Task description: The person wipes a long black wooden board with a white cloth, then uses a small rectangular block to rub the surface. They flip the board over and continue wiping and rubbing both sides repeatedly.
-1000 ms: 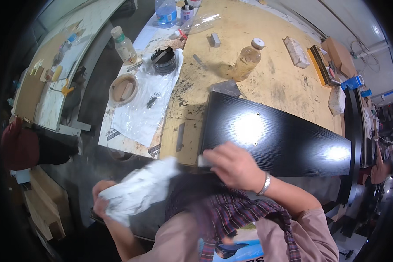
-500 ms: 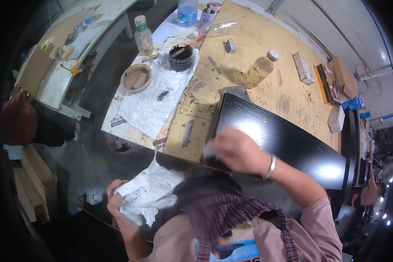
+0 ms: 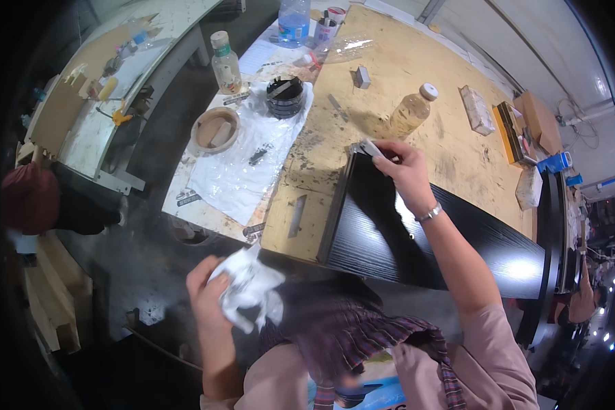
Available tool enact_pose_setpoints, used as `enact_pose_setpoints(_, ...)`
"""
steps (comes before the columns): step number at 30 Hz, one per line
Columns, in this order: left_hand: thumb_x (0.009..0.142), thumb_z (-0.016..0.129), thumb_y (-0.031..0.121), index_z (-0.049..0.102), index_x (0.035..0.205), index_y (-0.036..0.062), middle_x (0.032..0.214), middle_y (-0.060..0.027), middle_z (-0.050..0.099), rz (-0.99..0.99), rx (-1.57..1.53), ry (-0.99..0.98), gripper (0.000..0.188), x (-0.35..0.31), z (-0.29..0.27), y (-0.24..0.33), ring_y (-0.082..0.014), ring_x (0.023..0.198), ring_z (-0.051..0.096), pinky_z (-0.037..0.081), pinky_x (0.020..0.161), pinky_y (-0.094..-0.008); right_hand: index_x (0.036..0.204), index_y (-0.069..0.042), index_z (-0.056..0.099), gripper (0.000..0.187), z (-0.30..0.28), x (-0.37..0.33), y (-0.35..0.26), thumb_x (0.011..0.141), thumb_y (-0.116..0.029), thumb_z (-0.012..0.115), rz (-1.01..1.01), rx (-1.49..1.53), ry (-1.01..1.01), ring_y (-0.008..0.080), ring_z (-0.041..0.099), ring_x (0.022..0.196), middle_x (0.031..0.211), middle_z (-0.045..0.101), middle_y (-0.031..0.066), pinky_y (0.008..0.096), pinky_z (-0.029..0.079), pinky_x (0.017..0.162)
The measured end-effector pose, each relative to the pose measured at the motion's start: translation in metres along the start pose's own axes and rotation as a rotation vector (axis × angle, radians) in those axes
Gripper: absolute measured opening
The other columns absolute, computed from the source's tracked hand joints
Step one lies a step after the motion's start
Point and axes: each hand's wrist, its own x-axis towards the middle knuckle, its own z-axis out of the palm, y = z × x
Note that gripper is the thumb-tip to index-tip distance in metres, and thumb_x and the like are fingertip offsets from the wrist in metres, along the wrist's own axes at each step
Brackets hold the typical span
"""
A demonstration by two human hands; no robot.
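Note:
My left hand (image 3: 203, 290) is closed on a crumpled white rag (image 3: 247, 288) with dark smears, held off the bench's front edge. My right hand (image 3: 408, 172) reaches over the far left corner of a black wood-grain panel (image 3: 362, 232). Its fingers pinch a small flat whitish piece (image 3: 370, 147) at that corner; its exact kind is unclear. The panel lies on the bench with its left edge toward me, and my right forearm passes above it. A thin metal strip (image 3: 297, 215) lies to the left of the panel.
On the worktable (image 3: 321, 157) stand a bottle of yellowish liquid (image 3: 411, 111), a black-stained tub (image 3: 284, 96), a round wooden-coloured dish (image 3: 214, 130) and a clear bottle (image 3: 225, 65). A small grey block (image 3: 361, 77) lies farther back. A person in red (image 3: 31, 198) is at the left.
My right hand has moved away from me, from the panel's near left edge to its far left corner. The left hand has shifted slightly right, and the rag is bunched smaller.

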Motion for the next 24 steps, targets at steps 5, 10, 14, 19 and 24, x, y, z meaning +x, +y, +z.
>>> enact_pose_setpoints(5,0.088,0.067,0.008,0.061,0.080,-0.0027,0.073,0.0006,0.058,0.205,0.330,-0.195,0.015,0.074,0.058,-0.032,-0.0065,0.070,0.050,0.042,0.063,-0.0271,0.115,0.007,0.069,0.029,0.006,-0.017,0.003,0.087,0.003,0.069,0.124,0.437,-0.014,0.0099,0.060,0.076,0.091,0.069,0.0040,0.0239,0.047,0.069)
enact_pose_setpoints(10,0.087,0.073,0.028,0.073,0.097,0.0057,0.091,-0.0146,0.073,0.577,1.085,-0.304,0.025,0.150,0.084,-0.063,-0.0307,0.082,0.069,0.052,0.075,-0.0377,0.113,0.007,0.069,0.027,0.008,-0.033,-0.014,0.087,0.001,0.067,0.184,0.540,0.022,0.0088,0.057,0.074,0.085,0.067,0.0024,0.0247,0.046,0.070)
enact_pose_setpoints(14,0.090,0.070,0.027,0.075,0.100,0.0055,0.096,-0.0144,0.075,0.485,0.908,-0.137,0.024,0.240,0.090,-0.055,-0.0301,0.089,0.072,0.053,0.083,-0.0397,0.114,0.005,0.070,0.025,0.005,-0.036,-0.011,0.090,-0.005,0.069,0.234,0.603,0.013,0.0083,0.057,0.074,0.086,0.068,0.0009,0.0247,0.046,0.069)
enact_pose_setpoints(19,0.087,0.074,0.031,0.073,0.102,0.0030,0.097,-0.0152,0.076,0.369,0.890,0.166,0.031,0.346,0.114,-0.073,-0.0305,0.091,0.073,0.053,0.083,-0.0402,0.118,0.001,0.070,0.026,0.018,-0.020,-0.005,0.093,-0.009,0.068,0.324,0.713,-0.018,0.0067,0.061,0.076,0.095,0.072,0.0012,0.0252,0.052,0.070)
enact_pose_setpoints(24,0.083,0.077,0.021,0.075,0.098,0.0031,0.090,-0.0144,0.076,0.393,0.894,0.141,0.024,0.355,0.139,-0.074,-0.0304,0.087,0.073,0.054,0.081,-0.0403,0.122,0.001,0.067,0.029,0.023,0.001,-0.017,0.096,-0.012,0.066,0.383,0.723,-0.027,0.0094,0.065,0.079,0.097,0.072,0.0034,0.0284,0.055,0.072)
